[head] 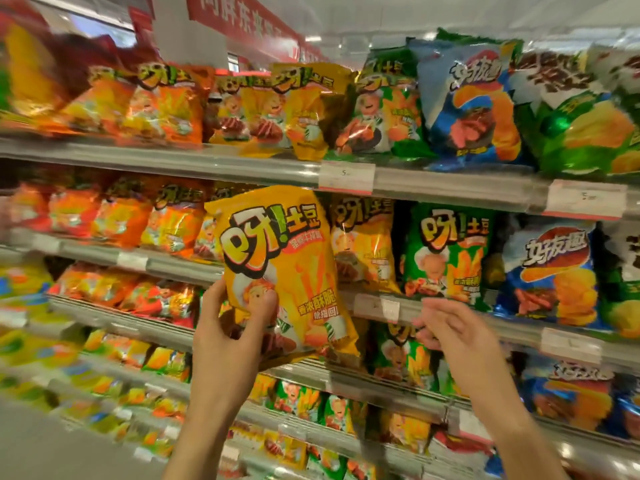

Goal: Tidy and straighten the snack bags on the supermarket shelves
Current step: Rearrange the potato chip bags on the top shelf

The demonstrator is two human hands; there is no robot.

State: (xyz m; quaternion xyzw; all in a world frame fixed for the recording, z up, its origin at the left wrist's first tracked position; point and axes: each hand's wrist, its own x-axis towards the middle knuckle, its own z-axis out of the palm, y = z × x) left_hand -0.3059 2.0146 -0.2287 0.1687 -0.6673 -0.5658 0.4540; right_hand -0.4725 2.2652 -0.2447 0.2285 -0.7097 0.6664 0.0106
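- Left hand [232, 327] grips the yellow snack bag [281, 271] at its lower left, thumb across the front.
- Right hand [450, 332], fingers loosely spread, holds nothing, right of the bag.
- Bag stands raised before the shelf edge [429, 183].

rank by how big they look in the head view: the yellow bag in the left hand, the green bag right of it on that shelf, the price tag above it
1. yellow bag, though nearness to the camera inflates it
2. green bag
3. price tag

Price tag [346, 177]: on shelf rail, above the hands
Red banner [242, 20]: overhead, far above the hands
Floor [52, 452]: lower left of the hands
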